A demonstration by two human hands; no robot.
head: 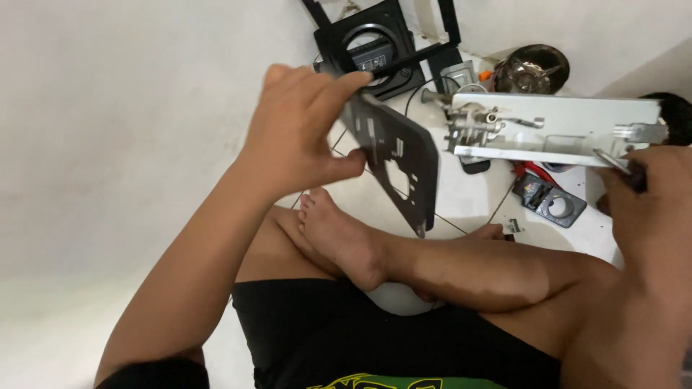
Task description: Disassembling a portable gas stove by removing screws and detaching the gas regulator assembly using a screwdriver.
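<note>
Flat perforated dark metal plate [396, 162]

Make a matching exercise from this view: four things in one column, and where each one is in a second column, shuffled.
Things:
1. dark metal plate
2. silver metal frame
3. black square housing
4. round metal bowl

Places:
a. on the floor by the wall, top right
b. held in the left hand
c. on the floor above the left hand
d. held at its end by the right hand

Pairs: 1-b, 2-d, 3-c, 4-a
</note>
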